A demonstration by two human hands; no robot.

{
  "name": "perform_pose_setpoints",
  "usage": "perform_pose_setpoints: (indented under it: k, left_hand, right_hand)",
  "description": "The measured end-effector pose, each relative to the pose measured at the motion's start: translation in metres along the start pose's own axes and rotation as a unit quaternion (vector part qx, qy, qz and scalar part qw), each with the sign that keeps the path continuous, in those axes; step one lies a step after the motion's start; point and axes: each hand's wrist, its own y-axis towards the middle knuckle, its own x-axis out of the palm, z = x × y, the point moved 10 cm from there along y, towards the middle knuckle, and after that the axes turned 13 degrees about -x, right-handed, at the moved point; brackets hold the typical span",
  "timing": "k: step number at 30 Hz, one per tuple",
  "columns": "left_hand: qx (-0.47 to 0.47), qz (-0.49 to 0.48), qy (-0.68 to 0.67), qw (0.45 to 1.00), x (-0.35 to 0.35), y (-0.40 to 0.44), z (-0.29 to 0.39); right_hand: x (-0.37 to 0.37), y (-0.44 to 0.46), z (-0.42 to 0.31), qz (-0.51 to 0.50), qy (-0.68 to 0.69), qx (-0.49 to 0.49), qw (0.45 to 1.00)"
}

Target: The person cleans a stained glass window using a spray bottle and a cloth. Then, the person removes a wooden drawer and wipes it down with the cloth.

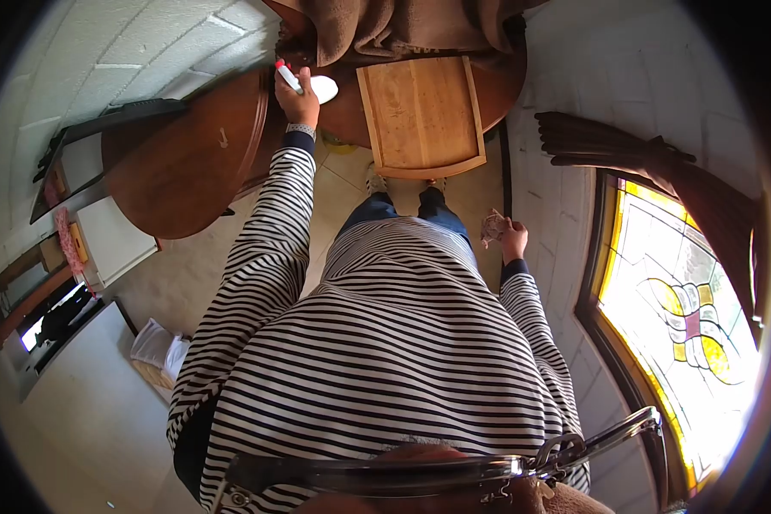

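My left hand (297, 98) is closed around what looks like a white spray bottle (325, 89) with a red tip, held over the dark wooden table. To the right of it a light wooden tray (420, 116) with raised edges rests on the table (343, 120), its near edge overhanging. My right hand (514, 241), low at my right side near the wall, grips a crumpled pinkish-brown cloth (493, 227). The fingers partly hide both held things.
A brown blanket (420, 30) is draped at the far side of the table. A round brown wooden top (188, 158) stands left, with a white cabinet (116, 240) beyond. On my right are a dark curtain (651, 158) and a stained-glass window (677, 317).
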Motion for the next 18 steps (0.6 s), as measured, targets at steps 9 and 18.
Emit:
perform_pose_setpoints:
  k: [9, 18]
  left_hand:
    - [-0.030, -0.040, 0.025, 0.998, 0.006, -0.017, -0.031]
    - [-0.023, -0.095, 0.101, 0.990, -0.009, -0.014, -0.024]
  right_hand:
    - [-0.001, -0.003, 0.003, -0.005, -0.011, 0.003, 1.000]
    - [0.005, 0.010, -0.013, -0.007, 0.001, -0.010, 1.000]
